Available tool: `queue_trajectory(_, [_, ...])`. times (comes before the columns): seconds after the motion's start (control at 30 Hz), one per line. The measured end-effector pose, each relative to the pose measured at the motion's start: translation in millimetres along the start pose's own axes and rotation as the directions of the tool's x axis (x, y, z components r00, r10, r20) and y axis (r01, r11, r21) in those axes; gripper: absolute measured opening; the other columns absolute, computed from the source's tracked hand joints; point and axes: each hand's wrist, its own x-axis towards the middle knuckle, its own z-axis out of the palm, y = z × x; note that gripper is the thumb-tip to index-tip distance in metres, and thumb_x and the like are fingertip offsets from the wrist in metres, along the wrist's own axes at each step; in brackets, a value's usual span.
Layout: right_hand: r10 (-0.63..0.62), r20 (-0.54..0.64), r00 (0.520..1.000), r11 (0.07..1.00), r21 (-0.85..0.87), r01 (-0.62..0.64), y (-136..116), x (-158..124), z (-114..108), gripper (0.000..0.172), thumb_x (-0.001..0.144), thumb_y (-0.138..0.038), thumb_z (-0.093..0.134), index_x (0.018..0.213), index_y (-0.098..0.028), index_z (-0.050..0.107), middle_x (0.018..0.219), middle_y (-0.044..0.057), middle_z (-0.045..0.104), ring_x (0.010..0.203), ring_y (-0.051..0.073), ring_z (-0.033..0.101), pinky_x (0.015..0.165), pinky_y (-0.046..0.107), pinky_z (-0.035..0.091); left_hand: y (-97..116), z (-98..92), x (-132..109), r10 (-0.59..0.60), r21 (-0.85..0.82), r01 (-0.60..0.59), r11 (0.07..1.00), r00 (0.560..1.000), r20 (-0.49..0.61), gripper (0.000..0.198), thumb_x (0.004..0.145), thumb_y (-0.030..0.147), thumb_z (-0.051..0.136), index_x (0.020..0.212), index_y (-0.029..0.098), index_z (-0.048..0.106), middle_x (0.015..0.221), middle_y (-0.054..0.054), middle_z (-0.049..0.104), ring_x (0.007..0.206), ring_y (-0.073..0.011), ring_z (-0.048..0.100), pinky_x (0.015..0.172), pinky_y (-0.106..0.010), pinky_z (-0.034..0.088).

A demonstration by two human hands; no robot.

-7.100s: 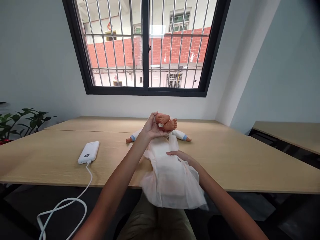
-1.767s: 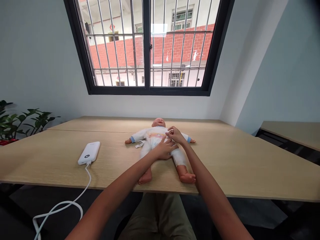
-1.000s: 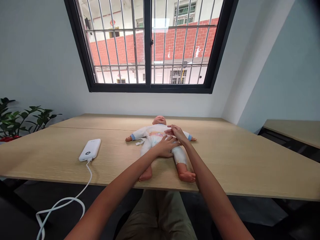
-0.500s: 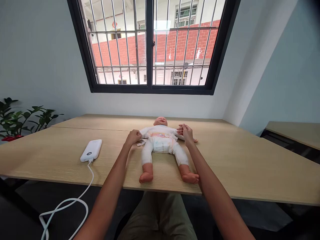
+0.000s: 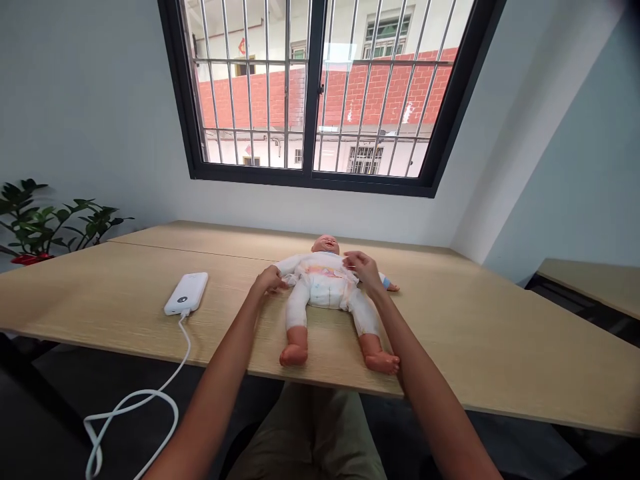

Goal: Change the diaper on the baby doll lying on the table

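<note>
Baby doll (image 5: 323,290) lying on its back on the wooden table (image 5: 475,327), head away from the person, feet near the table's near edge. White long-sleeve top, diaper (image 5: 325,293) on. Left hand (image 5: 270,280): arm reaching forward, fingers (image 5: 263,278) loosely curled on the doll's sleeve (image 5: 286,267) near the shoulder; can't tell if gripping. Right hand (image 5: 364,268): wrist raised, hand narrow, fingertips (image 5: 347,257) at the doll's other shoulder; contact unclear. White power bank (image 5: 185,293) well left of the doll, white cable (image 5: 133,403) running off the table edge.
</note>
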Motion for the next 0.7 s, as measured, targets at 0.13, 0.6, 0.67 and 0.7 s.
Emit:
queue_trajectory(0.13, [-0.18,0.44,0.88,0.922,-0.237,0.307,-3.7,-7.6,42.7,0.022,0.085,-0.028,0.062,0.105,-0.022,0.067,0.115,0.005,0.068,0.107,0.02,0.063,0.096,0.036,0.048,17.9,-5.7,-6.9,0.076,-0.151,-0.072,0.986,0.997,0.023,0.035,0.05,0.037,0.082,0.055,0.017,0.053,0.048,0.005,0.05,0.048,-0.0091,0.045,0.045,-0.02,0.033])
queue_trajectory(0.6, [-0.106,0.354,0.929,0.789,-0.539,0.295,24.6,-2.7,72.3,0.069,0.071,-0.024,0.072,0.132,-0.018,0.04,0.108,0.008,0.067,0.107,0.027,0.06,0.093,0.042,0.045,48.4,44.1,-2.0,0.303,-0.481,-0.308,0.821,0.949,-0.091,0.035,0.056,0.039,0.081,0.064,0.014,0.058,0.059,-0.001,0.059,0.053,-0.0092,0.05,0.052,-0.022,0.038])
queue_trajectory(0.67, [-0.129,0.331,0.935,0.813,-0.505,0.291,30.5,-1.1,71.2,0.08,0.068,-0.024,0.074,0.138,-0.019,0.034,0.111,0.009,0.065,0.106,0.027,0.059,0.094,0.042,0.045,49.8,57.1,1.5,0.321,-0.457,-0.339,0.822,0.939,-0.12,0.033,0.058,0.038,0.08,0.063,0.013,0.059,0.06,-0.002,0.061,0.056,-0.011,0.053,0.055,-0.023,0.04])
queue_trajectory(0.7, [-0.135,0.322,0.937,0.834,-0.474,0.283,33.6,-0.2,70.7,0.085,0.067,-0.024,0.074,0.14,-0.019,0.031,0.111,0.008,0.063,0.104,0.025,0.059,0.094,0.041,0.045,49.9,62.0,2.5,0.331,-0.439,-0.356,0.825,0.934,-0.136,0.032,0.059,0.038,0.079,0.062,0.013,0.059,0.061,-0.002,0.061,0.057,-0.0118,0.054,0.056,-0.024,0.04])
